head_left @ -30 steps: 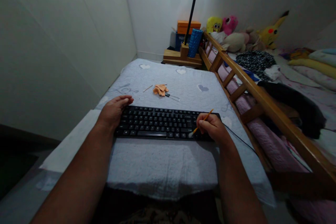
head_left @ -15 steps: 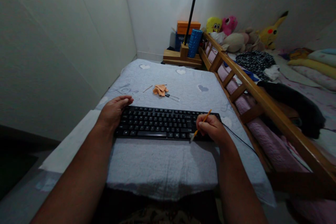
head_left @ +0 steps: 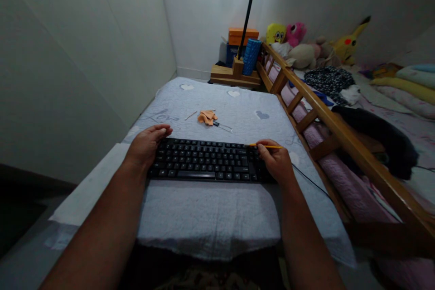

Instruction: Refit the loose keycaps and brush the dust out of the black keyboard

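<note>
A black keyboard (head_left: 204,161) lies across the cloth in front of me. My left hand (head_left: 149,145) grips its left end, with fingers at the upper left corner and the palm along the side. Over the right end of the keyboard, my right hand (head_left: 273,156) pinches a thin brush with a yellow handle (head_left: 271,146). The brush lies nearly level, its tip pointing left along the top row of keys. Part of the number pad is hidden under this hand.
An orange cloth (head_left: 206,117), a thin stick (head_left: 190,115) and a small wire-ended tool (head_left: 222,126) lie beyond the keyboard. The keyboard's cable (head_left: 311,181) runs right toward a wooden bed rail (head_left: 326,118). A lamp pole (head_left: 249,9) stands behind.
My right hand has moved the brush from the keyboard's front edge up to the top row. The brush has turned from steep to nearly level. My left hand stays in place.
</note>
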The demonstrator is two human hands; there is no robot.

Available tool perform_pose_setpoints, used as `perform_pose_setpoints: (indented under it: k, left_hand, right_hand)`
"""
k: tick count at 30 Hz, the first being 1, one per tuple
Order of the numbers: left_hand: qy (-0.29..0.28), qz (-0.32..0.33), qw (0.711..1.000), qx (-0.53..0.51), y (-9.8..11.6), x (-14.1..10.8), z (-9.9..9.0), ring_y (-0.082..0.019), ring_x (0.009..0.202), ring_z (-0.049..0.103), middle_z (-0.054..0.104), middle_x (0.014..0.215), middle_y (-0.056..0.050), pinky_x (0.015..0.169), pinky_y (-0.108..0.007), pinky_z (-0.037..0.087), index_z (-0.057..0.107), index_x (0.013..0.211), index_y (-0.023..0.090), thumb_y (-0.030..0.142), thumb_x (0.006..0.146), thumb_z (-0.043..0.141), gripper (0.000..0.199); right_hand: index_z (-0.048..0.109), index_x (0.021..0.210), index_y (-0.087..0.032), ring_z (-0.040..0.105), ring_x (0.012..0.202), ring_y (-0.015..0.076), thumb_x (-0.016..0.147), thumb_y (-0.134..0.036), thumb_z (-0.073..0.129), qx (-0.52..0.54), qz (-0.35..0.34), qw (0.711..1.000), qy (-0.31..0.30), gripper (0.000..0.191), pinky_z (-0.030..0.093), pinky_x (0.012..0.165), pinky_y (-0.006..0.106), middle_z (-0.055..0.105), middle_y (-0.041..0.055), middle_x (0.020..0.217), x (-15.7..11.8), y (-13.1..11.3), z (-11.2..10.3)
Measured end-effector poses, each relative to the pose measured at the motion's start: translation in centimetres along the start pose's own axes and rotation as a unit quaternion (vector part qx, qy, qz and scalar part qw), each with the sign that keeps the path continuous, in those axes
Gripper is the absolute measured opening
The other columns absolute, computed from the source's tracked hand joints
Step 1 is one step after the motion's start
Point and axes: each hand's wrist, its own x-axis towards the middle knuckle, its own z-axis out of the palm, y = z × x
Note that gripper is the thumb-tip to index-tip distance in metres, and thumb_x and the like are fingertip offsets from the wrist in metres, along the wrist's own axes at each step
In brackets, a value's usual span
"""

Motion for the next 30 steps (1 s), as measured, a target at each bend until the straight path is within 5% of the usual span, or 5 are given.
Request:
perform_pose_setpoints:
  k: [10, 18, 30]
  left_hand:
    - [0.001, -0.003, 1.000, -0.010, 0.00, 0.00, -0.02, -0.017, 0.087, 0.069, 0.073, 0.081, -0.003, 0.083, -0.028, 0.054, 0.072, 0.078, 0.017, 0.017, 0.064, 0.071, 0.014]
    - [-0.006, -0.002, 1.000, -0.005, -0.02, 0.01, -0.06, -0.017, 0.087, 0.069, 0.073, 0.081, -0.003, 0.084, -0.028, 0.054, 0.072, 0.078, 0.017, 0.019, 0.064, 0.071, 0.014]
    - [-0.002, 0.003, 1.000, -0.003, -0.15, 0.13, -0.16, -0.019, 0.089, 0.070, 0.073, 0.081, -0.004, 0.083, -0.029, 0.055, 0.072, 0.078, 0.018, 0.018, 0.065, 0.070, 0.013]
  right_hand:
    - [0.065, 0.072, -0.020, 0.056, 0.054, 0.0171, 0.086, -0.038, 0.051, -0.057, 0.002, 0.998, 0.013, 0.027, 0.039, 0.057, 0.029, 0.055, -0.0013, 0.054, -0.37, -0.66, -0.81]
    - [0.069, 0.083, -0.019, 0.062, 0.067, 0.0191, 0.090, -0.040, 0.053, -0.053, -0.014, 0.998, 0.026, 0.028, 0.043, 0.063, 0.029, 0.067, 0.0030, 0.070, -0.12, -0.43, -0.42]
    - [0.060, 0.063, -0.021, 0.049, 0.049, 0.0149, 0.083, -0.035, 0.051, -0.015, 0.020, 0.999, 0.043, 0.026, 0.037, 0.053, 0.027, 0.050, -0.0027, 0.050, -0.36, -0.78, -0.83]
